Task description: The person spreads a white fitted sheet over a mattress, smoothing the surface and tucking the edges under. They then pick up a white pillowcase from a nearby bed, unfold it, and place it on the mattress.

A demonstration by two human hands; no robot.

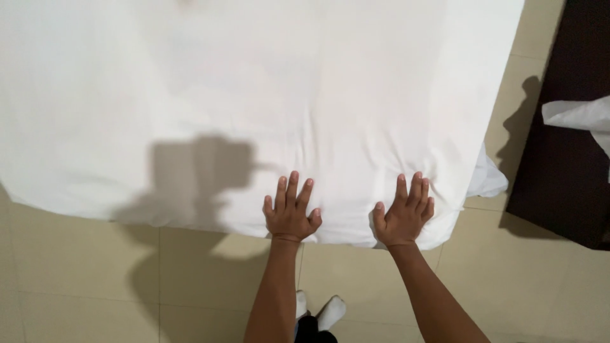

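A white sheet (267,95) covers a bed that fills most of the head view. My left hand (290,213) lies flat on the sheet near the bed's near edge, fingers spread. My right hand (405,213) lies flat on the sheet too, a little to the right, close to the bed's near right corner. Neither hand holds anything. Small creases run through the sheet around both hands.
Beige floor tiles (95,279) lie below the bed's edge. A dark piece of furniture (565,171) stands at the right with white cloth (581,117) on it. Loose white fabric (489,178) hangs by the bed's right corner. My white-socked feet (321,311) show below.
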